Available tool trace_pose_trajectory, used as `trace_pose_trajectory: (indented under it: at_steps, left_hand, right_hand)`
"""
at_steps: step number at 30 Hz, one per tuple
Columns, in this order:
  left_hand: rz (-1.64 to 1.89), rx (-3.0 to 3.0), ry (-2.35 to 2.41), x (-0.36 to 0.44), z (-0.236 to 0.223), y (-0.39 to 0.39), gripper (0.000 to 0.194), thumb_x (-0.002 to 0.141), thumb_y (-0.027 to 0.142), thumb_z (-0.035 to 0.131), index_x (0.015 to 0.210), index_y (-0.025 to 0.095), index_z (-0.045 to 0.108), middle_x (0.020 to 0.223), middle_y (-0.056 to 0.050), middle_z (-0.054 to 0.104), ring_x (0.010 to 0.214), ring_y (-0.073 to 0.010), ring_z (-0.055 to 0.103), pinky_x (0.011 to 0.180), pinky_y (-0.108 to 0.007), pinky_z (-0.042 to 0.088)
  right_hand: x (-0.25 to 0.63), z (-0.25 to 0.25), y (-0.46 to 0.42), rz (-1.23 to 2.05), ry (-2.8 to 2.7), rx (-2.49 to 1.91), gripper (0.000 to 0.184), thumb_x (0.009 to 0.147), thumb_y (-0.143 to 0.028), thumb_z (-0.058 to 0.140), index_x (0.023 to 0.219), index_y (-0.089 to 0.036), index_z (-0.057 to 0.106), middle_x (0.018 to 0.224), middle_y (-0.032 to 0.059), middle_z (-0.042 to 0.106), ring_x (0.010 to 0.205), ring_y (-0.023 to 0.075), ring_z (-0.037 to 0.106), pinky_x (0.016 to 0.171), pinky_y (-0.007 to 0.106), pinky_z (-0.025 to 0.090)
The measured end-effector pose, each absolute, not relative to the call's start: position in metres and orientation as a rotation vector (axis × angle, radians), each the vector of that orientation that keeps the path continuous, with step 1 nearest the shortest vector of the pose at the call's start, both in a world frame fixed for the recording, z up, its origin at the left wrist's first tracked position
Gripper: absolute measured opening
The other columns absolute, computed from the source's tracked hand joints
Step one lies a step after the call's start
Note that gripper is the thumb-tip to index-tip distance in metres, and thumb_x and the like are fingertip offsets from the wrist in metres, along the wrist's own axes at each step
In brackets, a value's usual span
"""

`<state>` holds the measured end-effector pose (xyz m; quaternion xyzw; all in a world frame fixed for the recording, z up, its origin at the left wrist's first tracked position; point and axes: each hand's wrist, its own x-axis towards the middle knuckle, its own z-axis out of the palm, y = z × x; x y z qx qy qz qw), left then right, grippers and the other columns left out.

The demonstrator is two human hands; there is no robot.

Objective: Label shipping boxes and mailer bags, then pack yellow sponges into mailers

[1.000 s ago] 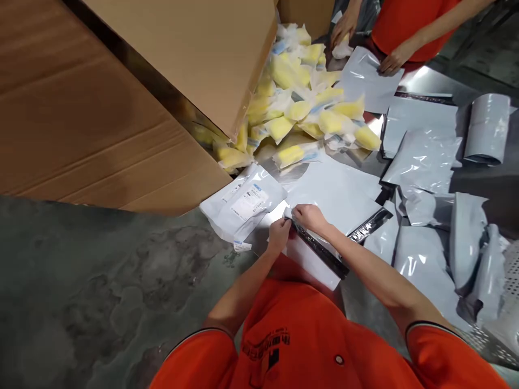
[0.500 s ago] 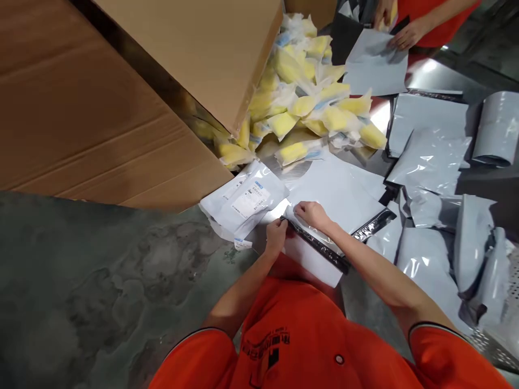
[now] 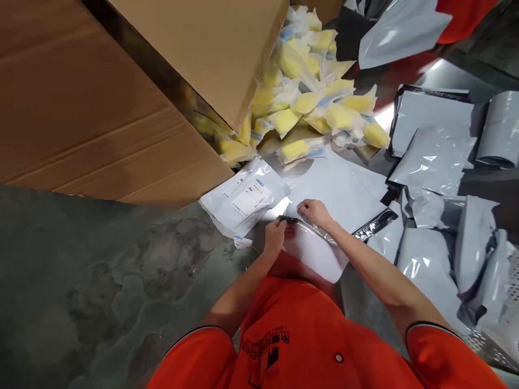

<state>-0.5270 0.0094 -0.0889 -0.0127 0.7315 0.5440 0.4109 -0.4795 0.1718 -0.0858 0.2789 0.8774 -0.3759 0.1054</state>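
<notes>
A white mailer bag lies in front of me, its mouth edged by a dark strip. My left hand pinches that strip at the bag's near-left corner. My right hand is closed on the bag's flap just beyond, fingers pressed to the plastic. Under the bag lies a larger flat white mailer. A labelled white packet sits immediately left of my left hand.
A big cardboard box lies tipped at left, spilling several yellow packets. Grey mailer bags are strewn at right. Another person in orange holds a grey bag at the top right. Grey floor spreads left.
The dark strip has shortened to a piece at my left hand, and the flap lies closer to the bag. The other person has lifted a grey bag off the pile.
</notes>
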Motion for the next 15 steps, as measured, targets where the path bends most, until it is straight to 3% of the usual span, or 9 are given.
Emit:
trace_pose_trajectory:
  at_steps: [3, 5, 8, 10, 12, 15]
  left_hand:
    - [1.274, 0.232, 1.984, -0.518, -0.084, -0.002, 0.038, 0.094, 0.041, 0.039, 0.093, 0.014, 0.066, 0.076, -0.008, 0.071, 0.061, -0.0174, 0.066, 0.061, -0.032, 0.057]
    - [1.195, 0.505, 2.123, -0.508, -0.083, -0.01, 0.034, 0.093, 0.042, 0.045, 0.094, 0.016, 0.068, 0.087, -0.01, 0.072, 0.079, -0.0216, 0.069, 0.079, -0.039, 0.057]
    - [1.066, 1.046, 2.24, -0.494, -0.092, -0.016, 0.028, 0.087, 0.037, 0.058, 0.102, 0.017, 0.07, 0.12, -0.015, 0.068, 0.122, -0.0295, 0.056, 0.11, -0.049, 0.039]
    - [0.894, 1.515, 2.268, -0.487, -0.102, -0.018, 0.04, 0.09, 0.037, 0.054, 0.123, 0.016, 0.063, 0.139, -0.016, 0.057, 0.14, -0.0311, 0.039, 0.118, -0.053, 0.025]
    - [0.733, 1.819, 2.258, -0.483, -0.114, -0.018, 0.052, 0.093, 0.038, 0.05, 0.14, 0.016, 0.051, 0.147, -0.016, 0.049, 0.147, -0.0314, 0.027, 0.12, -0.058, 0.013]
    - [0.615, 1.956, 2.25, -0.48, -0.127, -0.02, 0.057, 0.094, 0.041, 0.05, 0.146, 0.019, 0.044, 0.149, -0.014, 0.048, 0.149, -0.0331, 0.021, 0.119, -0.063, -0.001]
  right_hand:
    - [-0.472, -0.102, 0.181, -1.369, 2.484, 0.923, 0.022, 0.083, -0.022, 0.047, 0.078, -0.016, 0.067, 0.074, 0.003, 0.069, 0.067, 0.0126, 0.057, 0.064, 0.023, 0.041]
    - [-0.468, -0.108, 0.181, -1.418, 2.469, 0.925, 0.021, 0.081, -0.023, 0.048, 0.076, -0.016, 0.067, 0.068, 0.0011, 0.066, 0.064, 0.0126, 0.056, 0.063, 0.023, 0.04]
    - [-0.467, -0.109, 0.178, -1.476, 2.453, 0.944, 0.021, 0.079, -0.024, 0.049, 0.07, -0.017, 0.066, 0.062, -0.0002, 0.062, 0.062, 0.0128, 0.054, 0.061, 0.024, 0.038]
    - [-0.468, -0.107, 0.176, -1.55, 2.44, 0.938, 0.021, 0.079, -0.025, 0.049, 0.069, -0.017, 0.066, 0.063, -0.0006, 0.062, 0.062, 0.0126, 0.053, 0.061, 0.024, 0.038]
    - [-0.469, -0.104, 0.176, -1.631, 2.43, 0.913, 0.022, 0.08, -0.028, 0.049, 0.072, -0.017, 0.067, 0.067, -0.0007, 0.064, 0.065, 0.0125, 0.054, 0.062, 0.023, 0.038]
    - [-0.472, -0.103, 0.176, -1.697, 2.427, 0.858, 0.024, 0.082, -0.033, 0.049, 0.076, -0.018, 0.067, 0.07, -0.0013, 0.064, 0.067, 0.0123, 0.054, 0.065, 0.023, 0.039]
